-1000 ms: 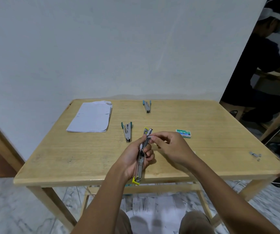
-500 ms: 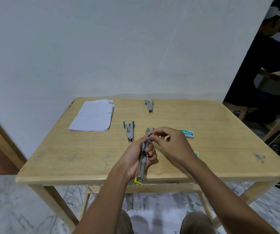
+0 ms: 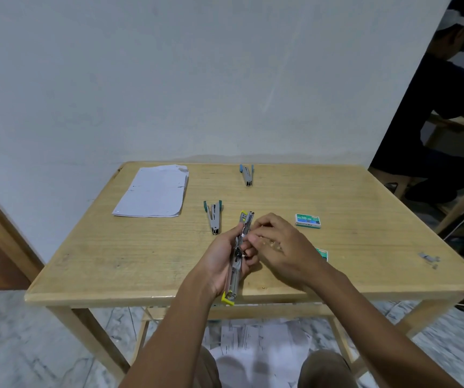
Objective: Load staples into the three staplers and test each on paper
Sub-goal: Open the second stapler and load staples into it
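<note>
Left hand [image 3: 219, 264] grip wrapped round opened yellow-ended stapler [image 3: 237, 257] above worktop [image 3: 141, 275] near edge; right hand [image 3: 278, 247] fingertips pinched at its channel, contents hidden. Likely risks: staple strip skewing or dropping, or magazine snapping shut on fingertips.

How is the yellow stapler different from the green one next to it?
The yellow stapler is held in the left hand, swung open long; the green stapler lies untouched on the table, its arms in a narrow V. Trim differs: yellow versus green. Both have grey metal bodies.

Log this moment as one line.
step: loading | left hand holds yellow stapler open | right hand at magazine | two teal staplers idle | paper untouched
</note>
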The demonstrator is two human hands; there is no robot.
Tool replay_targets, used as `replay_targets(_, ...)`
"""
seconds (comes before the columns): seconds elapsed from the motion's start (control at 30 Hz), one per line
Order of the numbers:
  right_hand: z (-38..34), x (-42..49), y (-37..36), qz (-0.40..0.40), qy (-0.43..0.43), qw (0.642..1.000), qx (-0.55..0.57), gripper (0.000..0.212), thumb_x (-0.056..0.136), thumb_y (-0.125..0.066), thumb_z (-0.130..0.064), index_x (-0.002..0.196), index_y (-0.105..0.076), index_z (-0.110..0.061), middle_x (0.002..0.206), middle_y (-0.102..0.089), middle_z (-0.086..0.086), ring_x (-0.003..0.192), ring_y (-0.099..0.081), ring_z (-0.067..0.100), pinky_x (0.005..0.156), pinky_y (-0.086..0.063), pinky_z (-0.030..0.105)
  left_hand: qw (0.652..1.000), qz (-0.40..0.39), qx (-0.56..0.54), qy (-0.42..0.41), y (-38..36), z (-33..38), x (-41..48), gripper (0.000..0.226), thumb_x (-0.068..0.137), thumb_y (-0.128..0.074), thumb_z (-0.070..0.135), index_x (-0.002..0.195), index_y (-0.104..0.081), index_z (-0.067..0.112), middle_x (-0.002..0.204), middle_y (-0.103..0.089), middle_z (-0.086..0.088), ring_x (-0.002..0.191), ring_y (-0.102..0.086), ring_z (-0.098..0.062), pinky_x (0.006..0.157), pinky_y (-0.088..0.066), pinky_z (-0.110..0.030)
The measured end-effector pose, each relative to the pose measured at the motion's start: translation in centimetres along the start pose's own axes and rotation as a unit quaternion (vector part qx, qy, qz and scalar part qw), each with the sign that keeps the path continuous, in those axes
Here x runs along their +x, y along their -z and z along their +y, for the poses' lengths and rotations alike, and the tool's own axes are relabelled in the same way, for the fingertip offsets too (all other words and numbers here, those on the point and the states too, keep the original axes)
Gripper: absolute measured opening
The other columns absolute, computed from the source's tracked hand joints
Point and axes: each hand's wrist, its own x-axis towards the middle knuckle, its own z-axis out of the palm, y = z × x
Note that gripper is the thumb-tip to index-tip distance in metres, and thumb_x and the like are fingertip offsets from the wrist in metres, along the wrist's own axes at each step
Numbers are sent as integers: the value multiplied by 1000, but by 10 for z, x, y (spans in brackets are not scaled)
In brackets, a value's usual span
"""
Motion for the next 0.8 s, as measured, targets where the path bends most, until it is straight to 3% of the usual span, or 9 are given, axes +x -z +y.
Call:
replay_targets(0.1, 1, 2, 10, -48, 34, 997, -57, 36, 97, -40, -51, 104, -71, -36, 112, -49, -21, 111, -49, 3, 90, -47, 34, 1000, 1, 4, -2, -3, 0, -1, 33, 100, -48, 31, 92, -69, 7, 52, -37, 0, 44, -39, -10, 48, -30, -21)
replay_targets(0.27, -4, 17, 30, -109, 95, 968, -207, 54, 96, -27, -58, 112, -71, -31, 120, -51, -12, 103, -48, 11, 87, -45, 39, 1000, -2, 0, 8, -1, 1, -3, 31, 102, -45, 33, 86, -58, 11, 55, -37, 1, 45, -40, -10, 46, -32, -21)
replay_targets(0.4, -6, 28, 41, -101, 114, 940, -305, 53, 97, -24, -59, 122, -66, -39, 122, -51, -11, 104, -47, 10, 86, -36, 30, 1000, -6, -8, 19, 4, 2, 2, 33, 102, -43, 35, 86, -58, 11, 60, -36, 0, 52, -37, -12, 53, -27, -24)
replay_targets(0.5, -7, 32, 42, -72, 107, 930, -345, 54, 97, -22, -57, 126, -63, -39, 125, -53, -6, 108, -49, 13, 86, -38, 34, 999, 2, -24, 22, 5, 3, 3, 30, 103, -44, 33, 88, -56, 11, 59, -36, 1, 51, -38, -12, 50, -29, -23)
replay_targets(0.63, -6, 29, 37, -55, 67, 948, -306, 41, 100, -34, -52, 128, -61, -38, 124, -51, -9, 110, -48, 11, 86, -38, 33, 999, 6, -30, 25, 6, 1, 3, 31, 102, -43, 33, 87, -56, 10, 60, -36, 1, 52, -38, -12, 52, -29, -24)
replay_targets(0.8, -11, 21, 22, -14, 18, 994, -111, 19, 93, -57, -45, 105, -69, -35, 103, -59, -17, 96, -56, 5, 77, -45, 30, 999, 0, -38, 30, 2, 2, 1, 32, 102, -43, 34, 89, -59, 9, 59, -40, -1, 51, -39, -13, 50, -34, -24)
